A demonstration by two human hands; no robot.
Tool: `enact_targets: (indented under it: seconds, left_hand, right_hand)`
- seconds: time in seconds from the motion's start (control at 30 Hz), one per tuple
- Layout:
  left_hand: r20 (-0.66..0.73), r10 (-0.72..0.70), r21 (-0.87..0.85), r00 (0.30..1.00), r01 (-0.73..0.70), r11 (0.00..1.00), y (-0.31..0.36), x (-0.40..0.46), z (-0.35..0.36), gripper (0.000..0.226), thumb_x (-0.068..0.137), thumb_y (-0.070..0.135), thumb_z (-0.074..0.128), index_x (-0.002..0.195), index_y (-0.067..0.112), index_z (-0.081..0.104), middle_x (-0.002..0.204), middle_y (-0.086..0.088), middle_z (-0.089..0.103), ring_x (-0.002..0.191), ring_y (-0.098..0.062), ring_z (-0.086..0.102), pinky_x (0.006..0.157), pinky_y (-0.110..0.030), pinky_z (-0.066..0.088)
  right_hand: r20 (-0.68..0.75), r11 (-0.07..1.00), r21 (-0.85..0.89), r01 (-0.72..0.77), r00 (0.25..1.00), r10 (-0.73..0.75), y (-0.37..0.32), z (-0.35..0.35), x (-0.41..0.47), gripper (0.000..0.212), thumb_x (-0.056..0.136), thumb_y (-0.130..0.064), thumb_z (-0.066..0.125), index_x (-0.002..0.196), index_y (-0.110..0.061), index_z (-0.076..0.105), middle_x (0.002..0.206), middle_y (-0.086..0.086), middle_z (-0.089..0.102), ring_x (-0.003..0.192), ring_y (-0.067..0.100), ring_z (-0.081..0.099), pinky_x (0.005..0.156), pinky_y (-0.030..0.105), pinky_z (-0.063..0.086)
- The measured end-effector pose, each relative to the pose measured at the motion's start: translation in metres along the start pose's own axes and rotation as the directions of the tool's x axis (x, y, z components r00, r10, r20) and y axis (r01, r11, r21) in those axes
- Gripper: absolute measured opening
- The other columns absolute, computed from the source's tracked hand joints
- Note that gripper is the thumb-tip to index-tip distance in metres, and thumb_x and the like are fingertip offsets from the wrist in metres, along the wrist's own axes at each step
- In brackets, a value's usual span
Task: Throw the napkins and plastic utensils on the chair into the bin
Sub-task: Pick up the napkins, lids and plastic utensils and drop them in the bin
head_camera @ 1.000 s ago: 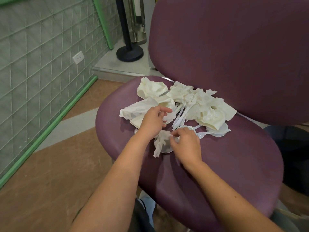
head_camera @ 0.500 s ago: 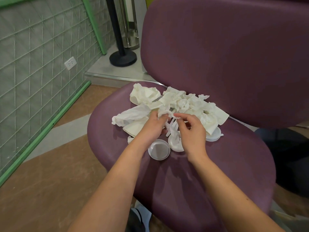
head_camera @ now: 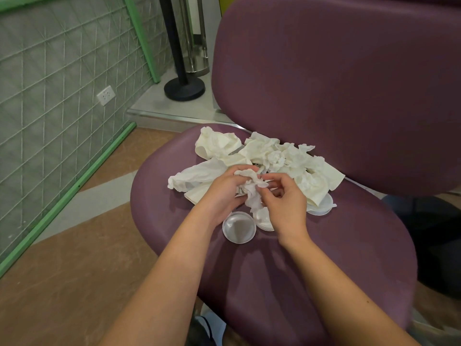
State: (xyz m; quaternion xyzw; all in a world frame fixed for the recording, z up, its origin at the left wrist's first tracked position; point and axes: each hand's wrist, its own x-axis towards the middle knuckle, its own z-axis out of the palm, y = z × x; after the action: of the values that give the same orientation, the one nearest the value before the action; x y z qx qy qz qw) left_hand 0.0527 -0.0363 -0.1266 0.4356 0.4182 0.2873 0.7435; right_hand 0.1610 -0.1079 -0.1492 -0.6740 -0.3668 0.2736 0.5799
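A heap of crumpled white napkins (head_camera: 272, 156) lies on the seat of a purple chair (head_camera: 324, 258), with white plastic utensils mostly hidden under it. My left hand (head_camera: 222, 193) and my right hand (head_camera: 284, 198) meet over the front of the heap and both grip one crumpled napkin (head_camera: 250, 188) with some plastic pieces in it. A clear round plastic lid (head_camera: 239, 231) lies on the seat just below my hands. Another white lid (head_camera: 321, 208) peeks out at the heap's right edge. No bin is visible.
The chair's tall backrest (head_camera: 349, 83) rises behind the heap. A black stanchion base (head_camera: 184, 88) stands on a raised grey step to the left rear. A tiled wall with a socket (head_camera: 106, 95) runs along the left. Brown floor lies left of the chair.
Both hands have moved from the seat's front edge up into the heap and gathered a crumpled napkin between them. The clear lid has come into view below them.
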Motion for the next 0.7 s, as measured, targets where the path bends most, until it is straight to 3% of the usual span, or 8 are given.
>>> enact_targets:
  seconds: [0.13,0.27,0.33,0.47,0.6,0.7]
  left_hand:
    - [-0.027,-0.020,-0.080,0.999,0.018,0.997,-0.002,0.005,0.007,0.030,0.094,-0.002,0.047,0.118,0.011,0.058,0.108,-0.008,0.069,0.095,-0.021,0.066,0.082,-0.033,0.055]
    - [-0.045,-0.042,-0.212,0.998,0.032,0.977,0.002,0.007,0.014,0.032,0.094,-0.006,0.039,0.106,0.014,0.061,0.103,-0.006,0.069,0.090,-0.022,0.065,0.076,-0.033,0.053]
    - [-0.034,-0.057,-0.218,0.998,0.048,0.975,0.002,0.007,0.015,0.033,0.092,-0.008,0.038,0.103,0.013,0.061,0.103,-0.008,0.069,0.095,-0.025,0.064,0.080,-0.035,0.053]
    - [-0.049,-0.091,-0.206,0.995,0.079,0.975,0.000,0.009,0.021,0.027,0.085,-0.012,0.038,0.096,0.001,0.059,0.108,-0.019,0.063,0.098,-0.030,0.062,0.080,-0.034,0.056]
    - [0.104,-0.079,-0.135,0.991,0.093,0.987,-0.002,0.011,0.030,0.024,0.089,0.006,0.040,0.100,-0.002,0.060,0.104,-0.019,0.064,0.096,-0.027,0.061,0.094,-0.038,0.048]
    - [0.196,-0.113,-0.069,0.974,0.129,0.989,-0.004,0.014,0.040,0.045,0.098,0.035,0.045,0.118,-0.002,0.060,0.112,-0.020,0.068,0.108,-0.028,0.065,0.101,-0.036,0.049]
  right_hand:
    - [0.035,1.000,0.003,-0.014,0.999,0.014,-0.004,-0.002,-0.003,0.008,0.085,-0.026,0.074,0.087,-0.025,0.066,0.090,-0.014,0.067,0.076,0.003,0.060,0.069,0.017,0.047]
    - [0.132,0.995,-0.089,0.055,0.990,-0.043,0.005,-0.003,-0.012,0.029,0.084,-0.017,0.074,0.109,-0.027,0.066,0.109,-0.015,0.053,0.089,0.001,0.058,0.070,0.008,0.046]
    - [0.125,0.989,-0.134,0.070,0.991,-0.053,0.008,-0.007,-0.009,0.031,0.085,-0.008,0.071,0.112,-0.024,0.068,0.109,-0.012,0.052,0.086,0.008,0.061,0.074,0.012,0.048]
    - [0.047,0.999,-0.049,-0.016,0.999,0.019,0.005,-0.018,0.002,0.025,0.084,-0.002,0.069,0.092,-0.025,0.073,0.097,-0.001,0.061,0.075,0.020,0.067,0.076,0.024,0.054]
    - [-0.003,0.992,0.078,-0.099,0.995,0.100,-0.001,-0.023,0.010,0.016,0.082,-0.007,0.073,0.084,-0.023,0.069,0.082,-0.002,0.072,0.076,0.021,0.068,0.071,0.026,0.054]
    - [-0.031,0.994,0.065,-0.082,0.996,0.085,0.000,-0.025,0.012,0.009,0.082,-0.013,0.075,0.084,-0.018,0.069,0.081,-0.004,0.070,0.074,0.013,0.066,0.070,0.021,0.050]
